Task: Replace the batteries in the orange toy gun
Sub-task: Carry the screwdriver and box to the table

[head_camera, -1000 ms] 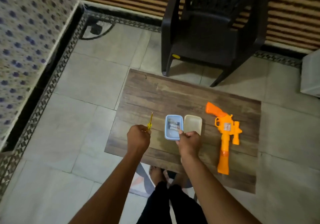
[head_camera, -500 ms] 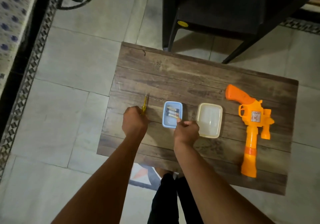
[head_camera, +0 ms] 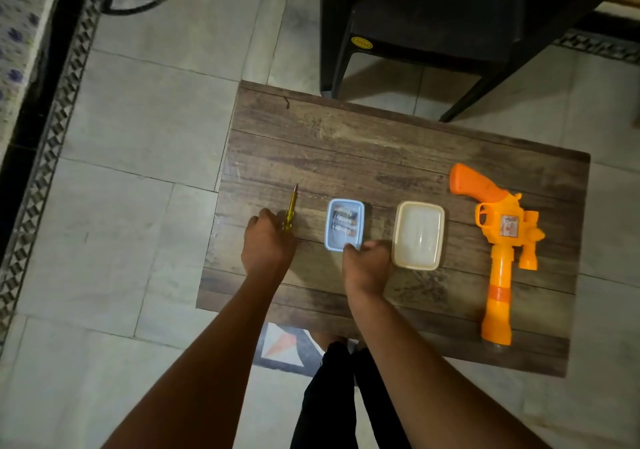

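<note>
**A:** Since it's hollow plastic, the orange toy gun point(head_camera: 498, 240) lying at the table's point(head_camera: 346, 143) right end looks light and stiff. Hold its fat middle.

**B:** And the hands?

**A:** The left hand point(head_camera: 268, 242) is curled around the yellow screwdriver point(head_camera: 290, 213). The right hand point(head_camera: 365, 263) pinches the blue box point(head_camera: 344, 224) of batteries point(head_camera: 343, 221).

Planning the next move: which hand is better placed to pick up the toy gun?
Right. The right hand is nearer the orange toy gun; the left hand is at the screwdriver.

Dim rm: tile floor point(head_camera: 145, 129), wood table point(head_camera: 346, 147), blk chair point(head_camera: 450, 25).
</note>
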Demonstrator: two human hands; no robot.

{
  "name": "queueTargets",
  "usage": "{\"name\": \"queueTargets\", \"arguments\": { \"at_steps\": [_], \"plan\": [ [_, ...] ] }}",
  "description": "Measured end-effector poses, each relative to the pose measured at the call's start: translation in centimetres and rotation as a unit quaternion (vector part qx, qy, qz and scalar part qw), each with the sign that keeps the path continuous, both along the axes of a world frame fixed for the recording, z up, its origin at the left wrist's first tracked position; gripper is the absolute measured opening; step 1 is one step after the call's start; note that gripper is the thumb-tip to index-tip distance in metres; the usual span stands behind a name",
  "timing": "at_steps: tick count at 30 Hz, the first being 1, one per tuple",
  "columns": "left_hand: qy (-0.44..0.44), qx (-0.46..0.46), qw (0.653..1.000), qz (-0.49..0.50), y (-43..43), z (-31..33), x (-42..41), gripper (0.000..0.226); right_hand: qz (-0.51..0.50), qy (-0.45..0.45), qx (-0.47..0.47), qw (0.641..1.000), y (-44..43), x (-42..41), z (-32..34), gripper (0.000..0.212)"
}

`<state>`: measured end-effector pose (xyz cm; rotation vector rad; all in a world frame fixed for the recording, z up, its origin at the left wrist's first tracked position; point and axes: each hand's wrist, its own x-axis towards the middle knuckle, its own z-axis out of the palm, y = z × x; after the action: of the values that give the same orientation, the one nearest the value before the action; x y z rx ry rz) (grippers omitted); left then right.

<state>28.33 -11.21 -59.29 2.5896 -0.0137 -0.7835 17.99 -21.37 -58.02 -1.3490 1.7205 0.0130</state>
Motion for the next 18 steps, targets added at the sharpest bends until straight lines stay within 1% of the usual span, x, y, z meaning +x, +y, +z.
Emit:
{"name": "queueTargets", "arguments": {
  "at_steps": [2,4,5,8,11,14,18],
  "plan": [
    [-0.006,-0.003,1.0,-0.009,0.7,1.3,-0.3,0.033,0.018,-0.002,0.005,1.0,0.1,-0.6,1.2,0.021],
    [-0.025,-0.013,0.999,-0.018,1.3,2.8,-0.8,0.039,0.032,-0.004,0.01,0.999,0.3,-1.3,2.8,0.032],
    [-0.033,-0.03,0.999,-0.017,1.6,3.9,-1.2,0.039,0.04,-0.01,0.005,0.999,0.3,-1.8,3.8,0.034],
    [-0.038,-0.098,0.994,-0.001,1.5,8.1,-2.2,0.03,0.056,-0.039,-0.022,0.997,0.0,-3.3,7.5,0.028],
    [-0.032,-0.168,0.985,0.0,0.8,14.7,-4.0,0.017,0.048,-0.102,-0.043,0.993,-1.0,-5.2,13.6,0.02],
    [-0.023,-0.233,0.972,0.008,-0.6,21.3,-6.7,0.012,0.041,-0.167,-0.053,0.984,-2.3,-7.2,19.9,0.015],
    [-0.006,-0.318,0.948,0.005,-3.0,28.7,-10.8,0.008,0.036,-0.236,-0.105,0.965,-4.2,-11.1,27.6,0.015]
  ]
}}
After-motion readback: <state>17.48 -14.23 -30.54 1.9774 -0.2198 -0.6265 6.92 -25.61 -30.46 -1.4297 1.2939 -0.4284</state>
